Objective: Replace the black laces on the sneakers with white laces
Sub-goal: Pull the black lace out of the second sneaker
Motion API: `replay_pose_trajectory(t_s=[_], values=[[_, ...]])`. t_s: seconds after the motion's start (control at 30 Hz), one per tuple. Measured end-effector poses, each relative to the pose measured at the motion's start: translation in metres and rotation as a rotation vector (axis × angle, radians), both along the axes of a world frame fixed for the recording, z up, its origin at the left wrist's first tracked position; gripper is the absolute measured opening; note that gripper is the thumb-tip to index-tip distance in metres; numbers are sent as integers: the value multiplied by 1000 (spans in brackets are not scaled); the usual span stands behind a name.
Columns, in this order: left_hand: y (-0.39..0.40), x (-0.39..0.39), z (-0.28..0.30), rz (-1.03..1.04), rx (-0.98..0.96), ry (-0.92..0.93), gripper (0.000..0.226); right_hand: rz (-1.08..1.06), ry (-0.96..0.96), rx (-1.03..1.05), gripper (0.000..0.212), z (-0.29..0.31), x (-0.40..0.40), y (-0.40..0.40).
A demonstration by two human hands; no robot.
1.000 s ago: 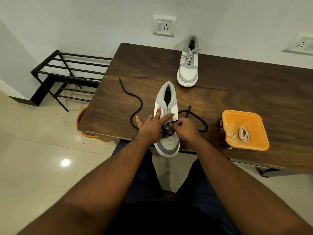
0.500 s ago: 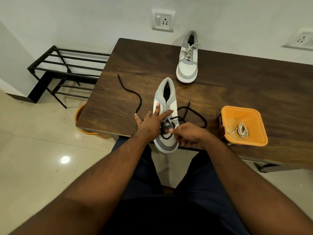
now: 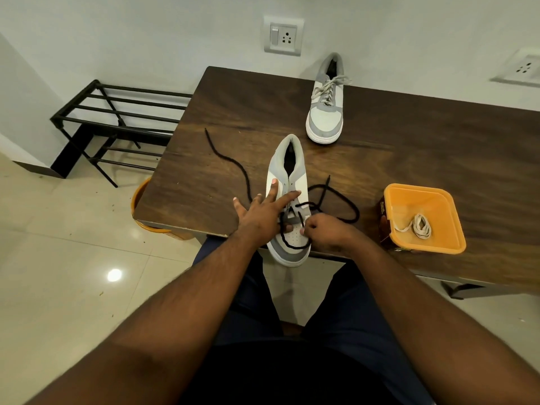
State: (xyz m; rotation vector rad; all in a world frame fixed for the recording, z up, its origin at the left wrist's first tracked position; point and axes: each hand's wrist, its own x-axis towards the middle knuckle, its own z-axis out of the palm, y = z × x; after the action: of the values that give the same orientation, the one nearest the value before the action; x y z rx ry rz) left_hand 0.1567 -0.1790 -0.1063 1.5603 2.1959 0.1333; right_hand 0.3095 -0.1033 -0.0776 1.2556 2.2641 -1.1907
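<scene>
Here my left hand (image 3: pixel 260 216) lay flat on the near sneaker (image 3: pixel 289 200), with the fingers straight and spread over its left side and tongue, pressing it down on the table (image 3: pixel 423 147). My right hand (image 3: pixel 327 232) was at the right side of the toe part, its fingers curled, and its grip was pinched on the black lace (image 3: pixel 336 200) close to the lowest eyelets. This lace was partly out of the sneaker: one end ran away to the left over the table in a wavy line, another part made a big loop to the right of the shoe, and a smaller loop lay over the toe. The toe of this sneaker stuck out a little over the near edge of the table. The second sneaker (image 3: pixel 325 106) stood further back near the wall, and it had white laces in it. To my right stood an orange container (image 3: pixel 423 247) near the table edge, and inside it lay a white lace (image 3: pixel 419 226) in a small bundle.
</scene>
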Motion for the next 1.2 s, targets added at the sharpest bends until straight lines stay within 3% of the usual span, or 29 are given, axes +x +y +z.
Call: replay_pose_trajectory(t_s=[0.13,0.3,0.47,0.63,0.73,0.8,0.93,1.13,1.2], values=[[1,-1,-2,-2,4,8,80,16,-90,-86,31,15,7,4],[2,0,-3,2,-10,12,79,-196,133,150,36,6,-12,7],[2,0,-4,5,-11,29,77,-7,120,284,24,-7,-16,5],[1,-1,-1,-3,-7,4,76,262,-60,-29,30,15,4,13],[0,-1,-1,-4,-1,-10,77,275,-224,-281,23,30,13,16],[1,-1,-1,-2,-3,-10,77,190,-164,-183,27,30,13,23],[1,1,2,0,-14,-15,76,-106,130,224,39,18,-2,25],[1,1,4,0,-28,-3,76,10,111,371,22,-2,-14,9],[1,2,4,1,-29,4,77,76,115,319,21,0,-10,9]])
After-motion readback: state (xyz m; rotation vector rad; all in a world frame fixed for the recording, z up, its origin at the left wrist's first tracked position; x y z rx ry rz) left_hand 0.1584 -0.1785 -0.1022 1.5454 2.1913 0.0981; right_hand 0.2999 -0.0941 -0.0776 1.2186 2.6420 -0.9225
